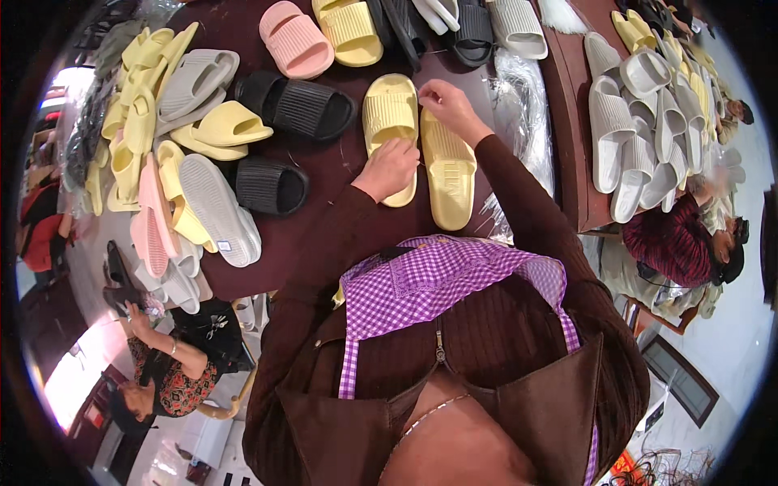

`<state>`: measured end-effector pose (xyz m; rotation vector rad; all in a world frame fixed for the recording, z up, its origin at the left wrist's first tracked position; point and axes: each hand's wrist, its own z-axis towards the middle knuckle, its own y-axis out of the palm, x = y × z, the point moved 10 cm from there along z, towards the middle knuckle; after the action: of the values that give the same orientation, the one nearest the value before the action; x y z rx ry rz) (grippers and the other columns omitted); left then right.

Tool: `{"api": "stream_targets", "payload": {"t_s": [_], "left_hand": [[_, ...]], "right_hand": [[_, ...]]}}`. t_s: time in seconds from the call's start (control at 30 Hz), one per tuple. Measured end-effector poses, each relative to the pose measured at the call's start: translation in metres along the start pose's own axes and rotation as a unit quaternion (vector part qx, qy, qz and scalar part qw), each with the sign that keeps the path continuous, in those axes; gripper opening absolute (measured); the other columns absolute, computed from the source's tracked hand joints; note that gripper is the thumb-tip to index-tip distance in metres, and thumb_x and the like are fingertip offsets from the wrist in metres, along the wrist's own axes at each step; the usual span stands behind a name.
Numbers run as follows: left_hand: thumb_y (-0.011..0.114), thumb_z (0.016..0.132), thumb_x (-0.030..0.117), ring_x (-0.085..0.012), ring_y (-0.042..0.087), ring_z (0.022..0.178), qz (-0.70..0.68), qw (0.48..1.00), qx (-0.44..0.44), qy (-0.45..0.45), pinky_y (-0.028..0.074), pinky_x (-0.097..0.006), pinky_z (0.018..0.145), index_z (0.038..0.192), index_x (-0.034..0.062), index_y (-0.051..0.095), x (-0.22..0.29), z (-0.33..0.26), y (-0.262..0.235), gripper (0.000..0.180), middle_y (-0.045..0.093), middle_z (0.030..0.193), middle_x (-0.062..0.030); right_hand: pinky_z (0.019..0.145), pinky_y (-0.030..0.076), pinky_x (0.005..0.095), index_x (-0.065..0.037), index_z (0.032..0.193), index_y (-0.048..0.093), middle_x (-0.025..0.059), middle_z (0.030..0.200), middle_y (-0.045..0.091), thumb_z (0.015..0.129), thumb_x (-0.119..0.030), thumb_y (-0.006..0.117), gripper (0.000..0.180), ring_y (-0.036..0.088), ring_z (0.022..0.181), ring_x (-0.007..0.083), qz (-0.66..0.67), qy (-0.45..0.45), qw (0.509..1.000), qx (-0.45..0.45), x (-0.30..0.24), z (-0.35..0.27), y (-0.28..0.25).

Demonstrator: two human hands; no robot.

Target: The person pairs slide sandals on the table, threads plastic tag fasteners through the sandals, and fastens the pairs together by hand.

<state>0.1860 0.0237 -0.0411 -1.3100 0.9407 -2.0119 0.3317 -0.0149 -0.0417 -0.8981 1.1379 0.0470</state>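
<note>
A pale yellow slide slipper (390, 111) lies upright on the dark red table, its toe pointing away from me. Beside it on the right is a second yellow slipper (450, 206) with a raised pattern. My left hand (390, 168) rests over the first slipper, its fingers curled together at the inner edge. Near the far ends of the pair, my right hand (450, 108) is pinched between the two slippers. Whatever sits in either set of fingers is too small or too covered to name.
Black slippers (314, 109) and a heap of yellow, grey and pink ones lie left. More stand along the far edge, including a pink slipper (297, 40). Clear plastic strands (521, 113) lie right, before another table's grey slippers (612, 121). Other people sit on both sides.
</note>
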Motion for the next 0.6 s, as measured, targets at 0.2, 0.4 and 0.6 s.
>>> {"api": "stream_targets", "payload": {"t_s": [0.2, 0.4, 0.6], "left_hand": [[0.058, 0.076, 0.009, -0.0281, 0.052, 0.086, -0.012, 1.000, 0.018, 0.002, 0.044, -0.037, 0.078, 0.082, 0.0019, 0.056, -0.004, 0.003, -0.004, 0.009, 0.052, 0.086, -0.0111], [0.058, 0.077, 0.009, -0.0283, 0.052, 0.086, -0.012, 1.000, 0.017, 0.000, 0.044, -0.037, 0.079, 0.082, 0.0017, 0.055, -0.006, 0.003, -0.004, 0.009, 0.051, 0.086, -0.0116], [0.057, 0.079, 0.008, -0.0292, 0.054, 0.088, -0.012, 0.999, 0.017, -0.025, 0.045, -0.037, 0.079, 0.090, 0.0000, 0.057, 0.003, -0.001, -0.012, 0.014, 0.054, 0.094, -0.0130]], "right_hand": [[0.063, 0.046, 0.0279, 0.000, 0.089, 0.061, 0.0093, 0.074, 0.060, 0.079, -0.009, 0.060, 0.013, 0.056, 0.067, 0.0149, -0.029, 0.030, 0.991, -0.127, 0.008, 0.028, 0.040], [0.061, 0.045, 0.0264, 0.000, 0.085, 0.061, 0.0042, 0.073, 0.060, 0.079, -0.008, 0.061, 0.010, 0.054, 0.067, 0.0104, 0.087, 0.082, 0.978, -0.173, 0.019, 0.036, 0.059], [0.061, 0.045, 0.0256, 0.000, 0.081, 0.059, 0.0027, 0.070, 0.058, 0.078, -0.008, 0.061, 0.009, 0.053, 0.066, 0.0096, 0.193, 0.150, 0.969, 0.024, 0.041, 0.017, 0.037]]}}
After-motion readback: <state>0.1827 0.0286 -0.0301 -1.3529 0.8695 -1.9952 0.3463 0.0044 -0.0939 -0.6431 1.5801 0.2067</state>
